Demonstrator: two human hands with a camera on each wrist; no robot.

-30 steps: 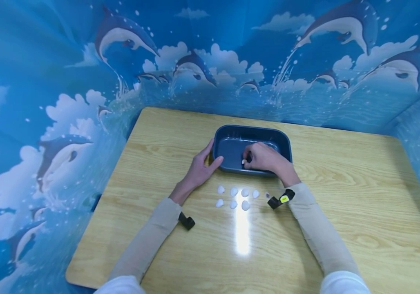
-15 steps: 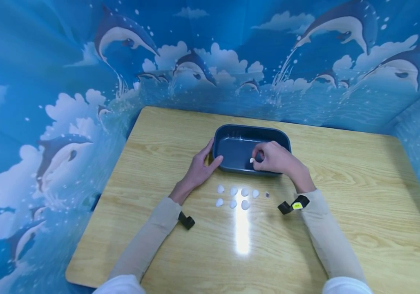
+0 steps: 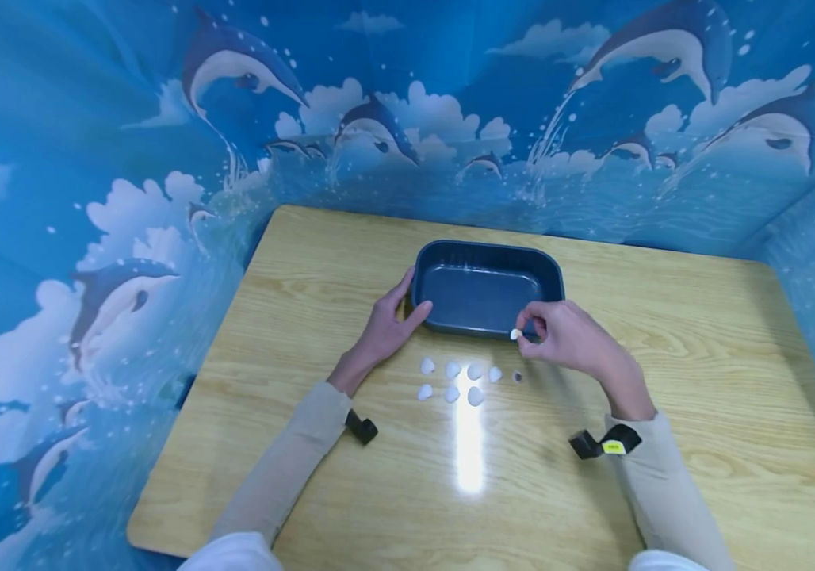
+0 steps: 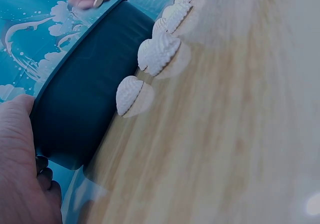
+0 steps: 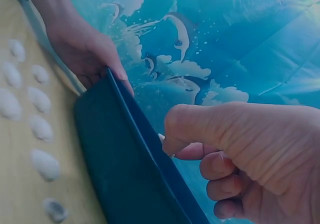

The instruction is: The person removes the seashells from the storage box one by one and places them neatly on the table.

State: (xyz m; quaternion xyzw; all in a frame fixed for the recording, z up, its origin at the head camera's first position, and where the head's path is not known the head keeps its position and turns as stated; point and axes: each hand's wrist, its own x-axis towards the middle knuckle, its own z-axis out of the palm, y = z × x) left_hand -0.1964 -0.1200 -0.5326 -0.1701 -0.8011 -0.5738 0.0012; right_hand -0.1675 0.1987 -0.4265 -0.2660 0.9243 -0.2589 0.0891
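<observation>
A dark blue rectangular plastic tub [image 3: 475,295] stands near the back of the wooden table. My left hand [image 3: 384,329] holds its left end, thumb at the front corner and fingers along the side. My right hand [image 3: 579,339] is over the tub's front right corner, pinching a small white seashell [image 3: 516,334] between thumb and forefinger. In the right wrist view the thumb mostly hides that shell. In front of the tub lie white seashells [image 3: 453,370] in two rows, several in the back row and three in the front.
At the right end of the back row lies a smaller shell with a dark middle [image 3: 518,377]. A blue dolphin-print backdrop [image 3: 407,174] rises behind the table [image 3: 664,357] and along its sides. Light glares off the tabletop in front of the shells.
My right hand has lifted out of the tub and come right and toward me, over the front right rim, with the shell still pinched. My left hand and the tub have stayed put.
</observation>
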